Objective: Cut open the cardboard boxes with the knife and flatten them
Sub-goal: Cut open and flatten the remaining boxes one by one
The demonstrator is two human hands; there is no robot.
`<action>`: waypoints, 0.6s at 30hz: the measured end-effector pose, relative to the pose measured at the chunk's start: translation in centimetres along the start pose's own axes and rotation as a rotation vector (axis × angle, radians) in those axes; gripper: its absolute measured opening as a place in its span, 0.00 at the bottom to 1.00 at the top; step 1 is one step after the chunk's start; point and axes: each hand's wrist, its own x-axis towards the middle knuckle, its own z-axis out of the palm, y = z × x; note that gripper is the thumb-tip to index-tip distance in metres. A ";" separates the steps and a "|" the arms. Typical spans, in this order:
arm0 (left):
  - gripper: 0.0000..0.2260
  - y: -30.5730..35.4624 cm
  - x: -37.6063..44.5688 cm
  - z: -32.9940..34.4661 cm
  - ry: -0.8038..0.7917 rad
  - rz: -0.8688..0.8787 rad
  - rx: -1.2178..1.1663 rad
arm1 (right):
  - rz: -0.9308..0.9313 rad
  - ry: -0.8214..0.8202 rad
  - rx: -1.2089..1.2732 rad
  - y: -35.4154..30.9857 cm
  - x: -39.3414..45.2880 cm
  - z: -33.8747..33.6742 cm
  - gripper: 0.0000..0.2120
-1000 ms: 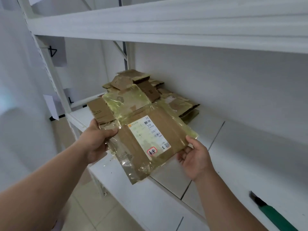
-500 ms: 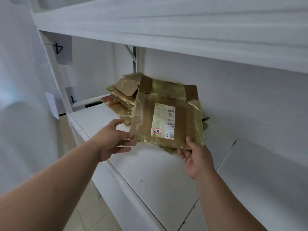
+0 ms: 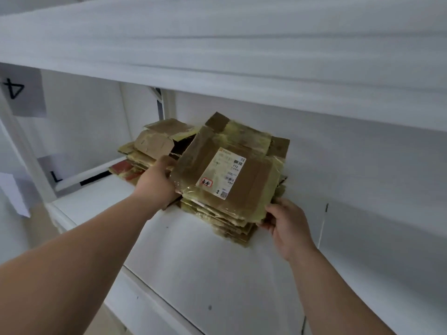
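A flattened cardboard box, brown with glossy yellowish tape and a white shipping label, lies on top of a stack of flattened boxes on the white shelf. My left hand holds the box's left edge, thumb above and fingers curled under it. My right hand pinches its near right corner, with the fingers beside the stack. The knife is out of view.
A second heap of flattened cardboard lies behind and to the left, by the shelf's upright post. Another white shelf hangs close overhead. Paper labels are stuck on the left frame.
Both hands carried the flattened box away from me and laid it down on the stack at the back of the shelf. The view moved left, and the green knife left the frame.
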 end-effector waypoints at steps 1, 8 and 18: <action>0.13 0.0 0.8 0.1 -0.012 0.024 0.058 | -0.050 0.024 -0.057 -0.1 0.2 0.5 0.07; 0.17 -1.5 3.9 2.2 -0.378 0.209 0.754 | -0.181 0.094 -0.976 1.3 1.2 2.8 0.16; 0.29 -3.5 2.9 4.2 -0.510 0.399 0.910 | -0.259 -0.079 -1.626 1.8 0.6 4.7 0.35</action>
